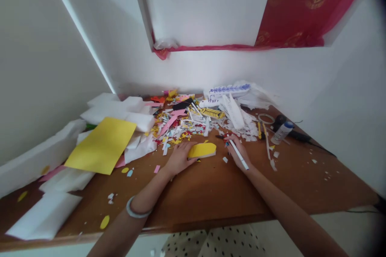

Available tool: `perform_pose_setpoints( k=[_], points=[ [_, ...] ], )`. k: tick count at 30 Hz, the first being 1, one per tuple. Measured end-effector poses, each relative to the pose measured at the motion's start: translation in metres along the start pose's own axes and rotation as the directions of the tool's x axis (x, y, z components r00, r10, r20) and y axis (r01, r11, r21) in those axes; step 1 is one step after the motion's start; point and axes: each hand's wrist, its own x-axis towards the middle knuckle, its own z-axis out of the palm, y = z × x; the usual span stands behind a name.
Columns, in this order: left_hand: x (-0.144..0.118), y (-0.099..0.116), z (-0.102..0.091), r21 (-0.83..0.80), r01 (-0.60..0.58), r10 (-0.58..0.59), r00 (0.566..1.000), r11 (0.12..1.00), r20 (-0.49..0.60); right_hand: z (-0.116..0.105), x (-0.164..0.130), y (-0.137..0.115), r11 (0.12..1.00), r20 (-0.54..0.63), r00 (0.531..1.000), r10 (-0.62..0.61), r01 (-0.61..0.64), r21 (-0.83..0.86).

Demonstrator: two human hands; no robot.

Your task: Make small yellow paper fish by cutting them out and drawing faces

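On the brown table lies a foam piece topped with yellow paper (pixel 201 149), flat, rounded at its right end and white along its side. My left hand (pixel 181 158) grips its left end, thumb at the near side and fingers at the far side. A slim white pen (pixel 238 152) sits in my closed right hand (pixel 237 154), slanting back toward the wrist. Beside the right fingertips are red-handled scissors (pixel 222 137), partly hidden by the hand. Between the two hands is a small white scrap (pixel 225 160).
Paper and foam scraps (pixel 187 124) heap along the back. White foam blocks (pixel 114 110) and a yellow sheet (pixel 102 144) occupy the left. To the right are a glue bottle (pixel 282 132), a tape roll (pixel 266 119), a yellow cutter (pixel 259 130) and a corded black tool (pixel 294 133).
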Motion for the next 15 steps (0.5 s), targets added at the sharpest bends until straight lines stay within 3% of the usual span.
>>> perform_pose_setpoints(
  k=[9,15],
  points=[
    [0.001,0.003,0.001,-0.022,0.033,-0.032,0.999,0.999,0.011,0.001,-0.001,-0.002,1.0,-0.003,1.0,-0.024,0.024,0.016],
    [0.003,0.004,0.002,-0.061,0.09,-0.091,0.996,0.994,-0.005,0.011,0.033,-0.001,0.988,0.074,0.985,-0.156,0.156,0.009]
  ],
)
